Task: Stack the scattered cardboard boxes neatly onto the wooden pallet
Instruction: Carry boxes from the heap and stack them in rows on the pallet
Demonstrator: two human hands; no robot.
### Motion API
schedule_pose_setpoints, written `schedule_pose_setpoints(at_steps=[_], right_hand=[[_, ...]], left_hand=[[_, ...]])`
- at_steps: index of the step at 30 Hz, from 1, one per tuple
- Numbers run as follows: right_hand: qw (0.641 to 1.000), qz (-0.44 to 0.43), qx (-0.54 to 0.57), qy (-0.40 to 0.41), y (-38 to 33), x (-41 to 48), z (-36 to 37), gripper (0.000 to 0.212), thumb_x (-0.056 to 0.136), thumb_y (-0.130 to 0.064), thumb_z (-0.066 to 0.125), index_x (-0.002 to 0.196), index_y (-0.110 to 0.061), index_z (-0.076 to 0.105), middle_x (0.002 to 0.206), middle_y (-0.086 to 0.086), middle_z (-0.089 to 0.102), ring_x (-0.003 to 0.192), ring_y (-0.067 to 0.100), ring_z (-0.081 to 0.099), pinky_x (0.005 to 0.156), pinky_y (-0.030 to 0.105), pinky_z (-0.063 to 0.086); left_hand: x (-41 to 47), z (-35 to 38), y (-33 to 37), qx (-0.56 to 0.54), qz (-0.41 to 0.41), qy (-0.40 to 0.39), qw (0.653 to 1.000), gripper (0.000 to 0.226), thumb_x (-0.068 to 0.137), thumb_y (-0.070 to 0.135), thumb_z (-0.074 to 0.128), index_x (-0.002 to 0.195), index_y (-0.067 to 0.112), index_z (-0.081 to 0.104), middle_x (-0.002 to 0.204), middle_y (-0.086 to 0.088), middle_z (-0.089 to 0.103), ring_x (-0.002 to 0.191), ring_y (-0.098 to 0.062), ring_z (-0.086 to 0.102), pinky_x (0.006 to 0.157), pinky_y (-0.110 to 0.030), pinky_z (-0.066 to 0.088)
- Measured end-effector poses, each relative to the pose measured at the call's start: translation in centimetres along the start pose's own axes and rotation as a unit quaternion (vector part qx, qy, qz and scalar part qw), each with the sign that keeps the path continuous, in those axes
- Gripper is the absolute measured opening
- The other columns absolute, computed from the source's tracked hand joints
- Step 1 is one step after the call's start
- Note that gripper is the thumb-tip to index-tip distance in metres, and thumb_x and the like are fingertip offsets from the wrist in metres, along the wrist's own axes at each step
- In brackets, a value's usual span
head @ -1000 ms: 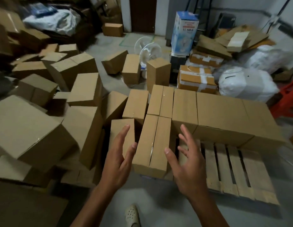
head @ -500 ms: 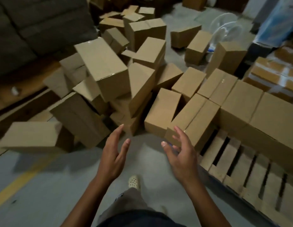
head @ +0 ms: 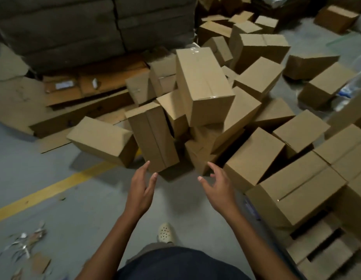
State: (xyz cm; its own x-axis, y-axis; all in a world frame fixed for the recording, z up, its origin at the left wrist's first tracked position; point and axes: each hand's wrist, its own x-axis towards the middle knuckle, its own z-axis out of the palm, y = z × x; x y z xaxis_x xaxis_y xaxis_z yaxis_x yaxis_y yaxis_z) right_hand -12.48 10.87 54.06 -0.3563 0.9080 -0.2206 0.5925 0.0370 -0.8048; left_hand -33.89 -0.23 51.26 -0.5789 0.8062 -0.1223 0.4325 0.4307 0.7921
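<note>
A heap of scattered brown cardboard boxes fills the middle of the head view. A long box (head: 153, 138) leans toward me at the heap's front, and a taped box (head: 204, 83) tops the heap. My left hand (head: 140, 190) is open, its fingertips just at the long box's near end. My right hand (head: 218, 184) is open with fingers loosely bent, empty, a little short of the heap. The wooden pallet (head: 325, 249) shows at the lower right, with boxes (head: 296, 195) lined up on it.
Flattened cardboard sheets (head: 78, 91) lie at the left in front of a dark stacked mass (head: 95, 27). A yellow floor line (head: 48, 188) crosses the grey floor. Scraps (head: 24, 247) litter the lower left. My shoe (head: 165, 232) stands below my hands. More boxes (head: 325, 87) lie at the right.
My view has swung left from the pallet to the heap of loose boxes. Both hands, still empty and open, have come closer to the leaning long box.
</note>
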Motion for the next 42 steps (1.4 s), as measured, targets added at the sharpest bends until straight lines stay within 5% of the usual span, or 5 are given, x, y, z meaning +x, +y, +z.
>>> schedule_pose_setpoints(at_steps=[10,21,24,30,42], right_hand=[[0.999,0.036,-0.006,0.005,-5.0,11.4,5.0,0.064,0.095,-0.035,0.066,0.153,-0.031,0.038,0.155,-0.001,0.041,0.135,0.019,0.047,0.104,0.043,0.05],[0.996,0.069,-0.015,0.06,-5.4,22.6,-1.1,0.06,0.096,-0.033,0.067,0.15,-0.026,0.043,0.15,0.002,0.049,0.13,0.02,0.052,0.104,0.044,0.05],[0.995,0.079,-0.001,0.067,-4.7,27.3,-3.7,0.059,0.096,-0.032,0.067,0.149,-0.025,0.044,0.149,0.004,0.05,0.13,0.022,0.053,0.098,0.035,0.048],[0.99,0.115,0.035,0.078,-2.8,38.8,-9.1,0.057,0.098,-0.027,0.065,0.15,-0.021,0.043,0.15,0.008,0.049,0.133,0.027,0.05,0.096,0.037,0.045],[0.959,0.252,0.132,-0.013,5.2,56.4,-13.8,0.052,0.094,-0.03,0.065,0.139,-0.007,0.051,0.134,0.008,0.059,0.119,0.026,0.055,0.102,0.041,0.047]], left_hand=[[12.8,-2.5,-1.7,-0.055,-0.003,-0.009,0.998,0.059,0.102,0.051,0.044,0.153,0.023,0.037,0.155,-0.004,0.043,0.141,-0.021,0.042,0.113,-0.053,0.039],[25.6,1.8,6.2,-0.087,0.005,-0.043,0.995,0.053,0.104,0.043,0.045,0.153,0.023,0.038,0.155,-0.002,0.042,0.14,-0.018,0.042,0.111,-0.044,0.041],[29.6,3.7,8.8,-0.181,-0.058,-0.036,0.981,0.047,0.105,0.038,0.046,0.148,0.02,0.044,0.147,-0.004,0.05,0.133,-0.019,0.048,0.103,-0.039,0.045],[39.0,8.1,11.8,-0.458,-0.252,-0.033,0.852,0.055,0.103,0.044,0.048,0.15,0.014,0.043,0.147,-0.016,0.049,0.135,-0.035,0.048,0.11,-0.054,0.042],[51.0,18.6,15.8,-0.382,-0.349,-0.029,0.855,0.064,0.101,0.05,0.048,0.154,0.016,0.036,0.155,-0.013,0.043,0.143,-0.031,0.04,0.119,-0.054,0.027]])
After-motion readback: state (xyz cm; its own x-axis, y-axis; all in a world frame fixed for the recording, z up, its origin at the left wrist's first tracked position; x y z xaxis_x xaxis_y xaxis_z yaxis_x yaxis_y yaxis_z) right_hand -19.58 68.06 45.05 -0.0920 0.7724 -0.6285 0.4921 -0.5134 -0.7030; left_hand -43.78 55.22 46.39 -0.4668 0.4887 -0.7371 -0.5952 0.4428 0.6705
